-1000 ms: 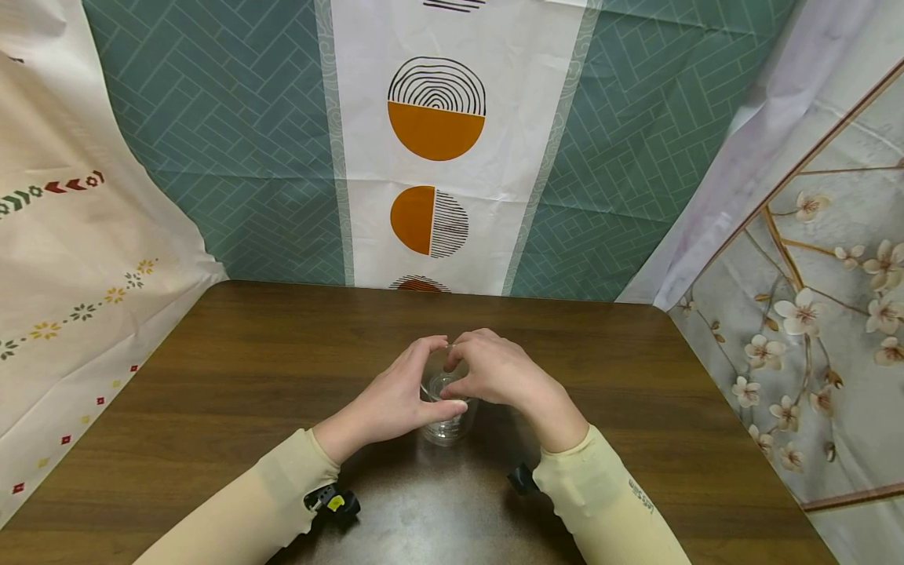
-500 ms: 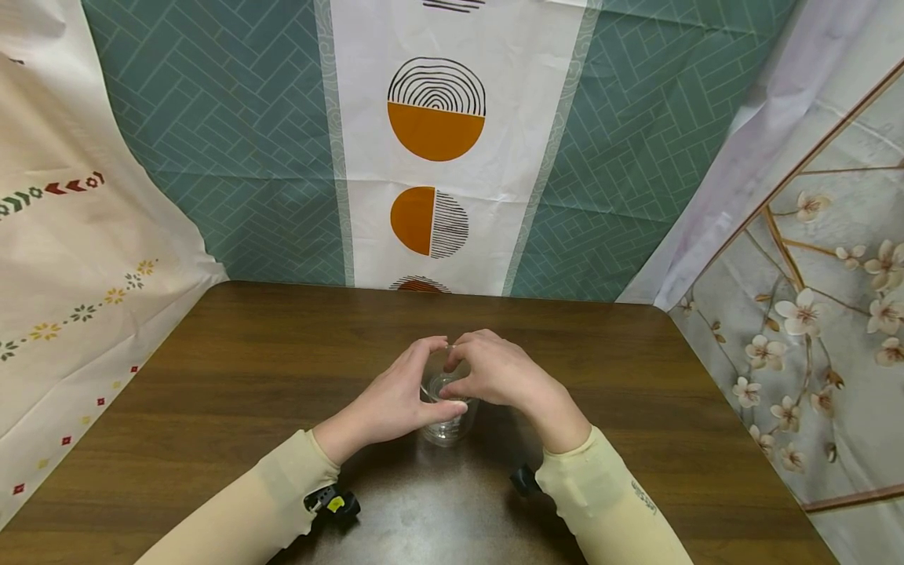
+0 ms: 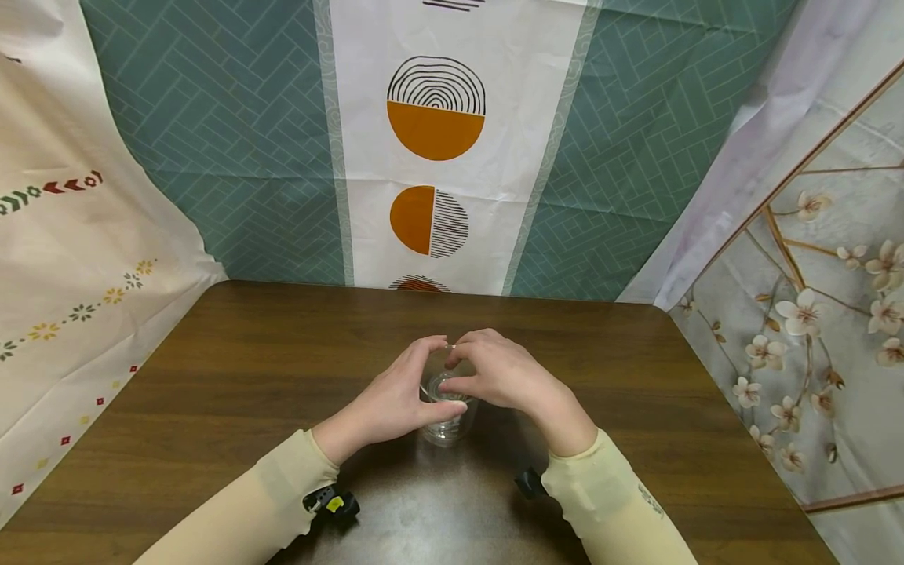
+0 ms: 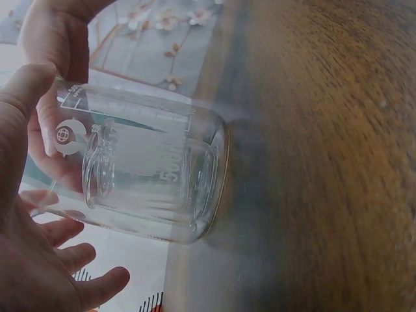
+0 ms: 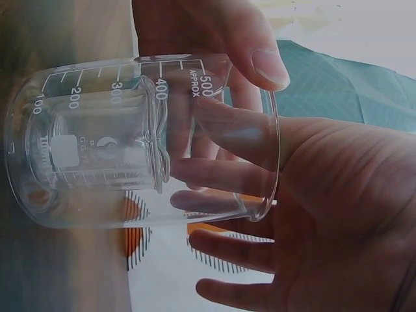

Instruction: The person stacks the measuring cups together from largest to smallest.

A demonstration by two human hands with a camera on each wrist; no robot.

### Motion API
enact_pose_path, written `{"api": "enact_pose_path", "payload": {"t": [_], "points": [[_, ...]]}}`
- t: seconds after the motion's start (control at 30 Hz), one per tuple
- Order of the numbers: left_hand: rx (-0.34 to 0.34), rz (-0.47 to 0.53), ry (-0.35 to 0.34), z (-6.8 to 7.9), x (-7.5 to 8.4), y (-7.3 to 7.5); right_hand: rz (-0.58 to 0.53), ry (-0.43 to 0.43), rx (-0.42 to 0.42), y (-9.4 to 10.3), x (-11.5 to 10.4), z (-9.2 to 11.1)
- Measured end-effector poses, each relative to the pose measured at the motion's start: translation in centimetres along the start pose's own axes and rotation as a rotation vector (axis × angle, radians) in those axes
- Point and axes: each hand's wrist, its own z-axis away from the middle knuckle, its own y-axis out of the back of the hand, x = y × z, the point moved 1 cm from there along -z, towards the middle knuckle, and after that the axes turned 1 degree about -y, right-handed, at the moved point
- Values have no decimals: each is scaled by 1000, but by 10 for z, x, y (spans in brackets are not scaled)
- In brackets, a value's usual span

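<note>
A large clear glass beaker with white volume marks stands upright on the table, a smaller glass beaker nested inside it. My left hand grips the large beaker around its upper part, thumb on the near side, fingers behind the glass. From the right, my right hand reaches in over the mouth. Its thumb and two fingers are inside the large beaker, spread apart, with fingertips right at the smaller beaker's rim. Its other fingers lie outside the glass, as the right wrist view shows.
The dark brown wooden table ends at a hanging cloth with orange circles. More patterned cloth hangs on the left side and right side. Black wrist straps sit under the sleeves.
My right hand has shifted very slightly, its thumb a little higher and its wrist a little to the right. The left hand and the beakers have stayed put.
</note>
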Motion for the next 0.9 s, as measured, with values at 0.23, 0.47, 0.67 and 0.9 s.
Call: {"api": "enact_pose_path", "payload": {"t": [0.23, 0.47, 0.67, 0.9], "points": [[-2, 3, 1, 0, 0, 0, -17, 37, 14, 1, 1, 3], [-7, 5, 2, 1, -1, 0, -28, 60, 20, 1, 4, 5], [-4, -2, -1, 1, 0, 0, -39, 86, 47, 1, 7, 8], [-2, -7, 0, 0, 0, 0, -39, 119, 100, -1, 12, 13]]}}
